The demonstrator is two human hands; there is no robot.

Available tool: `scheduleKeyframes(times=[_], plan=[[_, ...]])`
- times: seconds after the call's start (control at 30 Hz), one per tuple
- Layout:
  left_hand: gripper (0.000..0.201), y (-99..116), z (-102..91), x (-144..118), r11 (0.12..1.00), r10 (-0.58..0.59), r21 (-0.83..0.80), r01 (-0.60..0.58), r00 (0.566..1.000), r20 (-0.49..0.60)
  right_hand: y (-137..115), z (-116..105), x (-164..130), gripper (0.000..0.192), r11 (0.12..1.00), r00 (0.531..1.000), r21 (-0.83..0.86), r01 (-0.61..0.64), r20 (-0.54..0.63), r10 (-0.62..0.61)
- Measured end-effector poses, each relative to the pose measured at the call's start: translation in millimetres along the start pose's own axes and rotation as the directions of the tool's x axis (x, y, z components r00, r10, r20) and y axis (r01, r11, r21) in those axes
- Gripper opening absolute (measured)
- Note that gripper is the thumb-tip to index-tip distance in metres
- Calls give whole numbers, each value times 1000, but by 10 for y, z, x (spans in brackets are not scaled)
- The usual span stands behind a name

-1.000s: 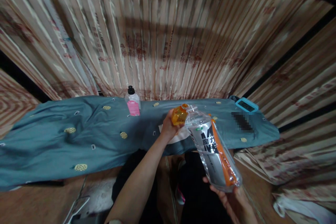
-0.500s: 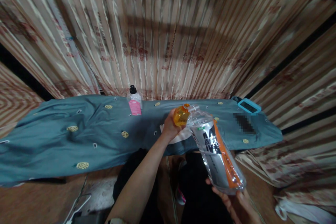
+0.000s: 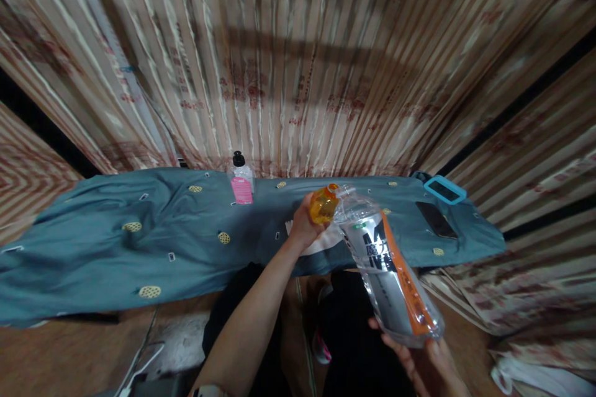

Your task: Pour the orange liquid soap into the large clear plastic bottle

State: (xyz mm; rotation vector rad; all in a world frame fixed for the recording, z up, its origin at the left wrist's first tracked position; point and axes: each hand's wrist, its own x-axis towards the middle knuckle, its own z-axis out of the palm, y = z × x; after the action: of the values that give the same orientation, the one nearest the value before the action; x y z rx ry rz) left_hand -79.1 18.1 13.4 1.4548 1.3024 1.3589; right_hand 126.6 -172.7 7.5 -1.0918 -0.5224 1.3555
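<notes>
Right hand (image 3: 426,363) cut by bottom edge, bottle label (image 3: 379,248) unreadable

A table (image 3: 93,254) draped in a blue-grey cloth (image 3: 195,242) with small yellow patches spans the middle of the frame. On it, a small bottle (image 3: 241,180) with a pink label and black cap stands at upper centre; a phone (image 3: 436,219) and a blue-edged device (image 3: 444,189) lie at right.
</notes>
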Motion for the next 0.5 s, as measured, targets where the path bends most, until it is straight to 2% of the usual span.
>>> scheduleKeyframes(times=[0.27,0.5], plan=[[66,-31,2,11,999,-23,-31,22,1000,-16,-30,36,-13,45,1000,999,-7,2,-46,-3],[62,8,-2,4,998,-43,-38,42,998,-40,-19,-10,41,52,1000,1000,20,-9,20,9]])
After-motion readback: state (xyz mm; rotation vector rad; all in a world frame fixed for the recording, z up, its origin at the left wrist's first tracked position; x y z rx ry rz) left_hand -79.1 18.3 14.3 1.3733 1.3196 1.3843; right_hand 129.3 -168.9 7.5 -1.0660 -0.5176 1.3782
